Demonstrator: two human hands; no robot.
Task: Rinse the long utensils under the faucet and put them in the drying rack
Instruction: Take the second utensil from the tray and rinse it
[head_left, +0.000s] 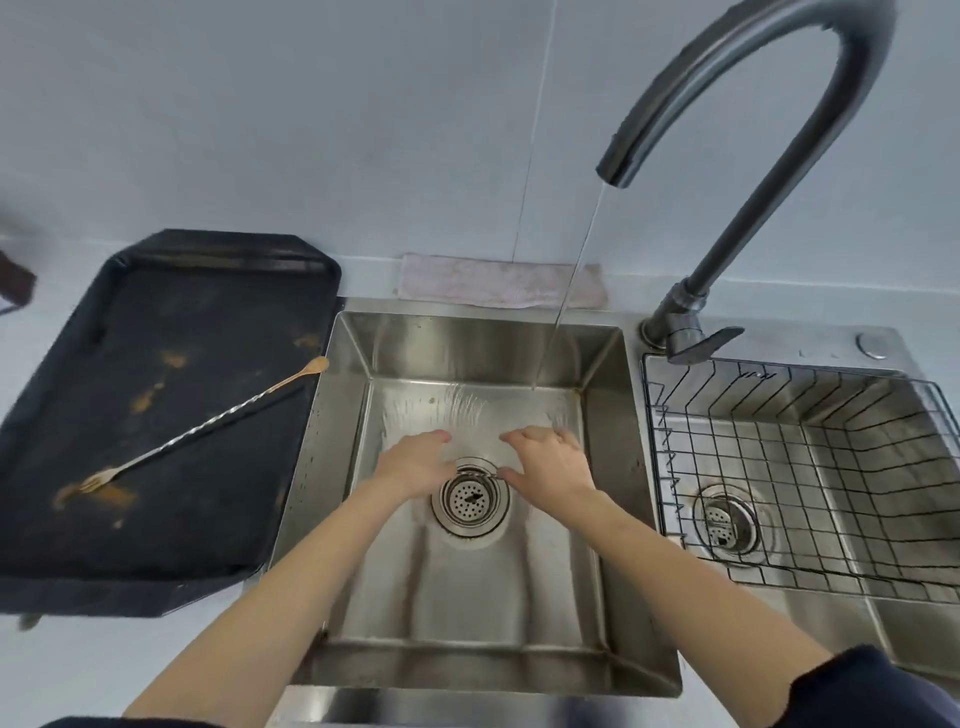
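Left hand (415, 462) and right hand (545, 462) grips apart, empty; fork (202, 428) on tray (171, 551).

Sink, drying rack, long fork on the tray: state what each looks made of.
Sink: brushed stainless steel, judging by its dull grey sheen. Drying rack: thin dark wire grid, probably coated metal. Long fork: shiny twisted metal shaft; tan, wood-like tip, unclear.

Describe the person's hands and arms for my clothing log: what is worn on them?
Both the left hand and right hand are bare: no gloves, rings or watch visible. The forearms are uncovered; dark navy sleeves are pushed up near the elbows at the frame's bottom edge.
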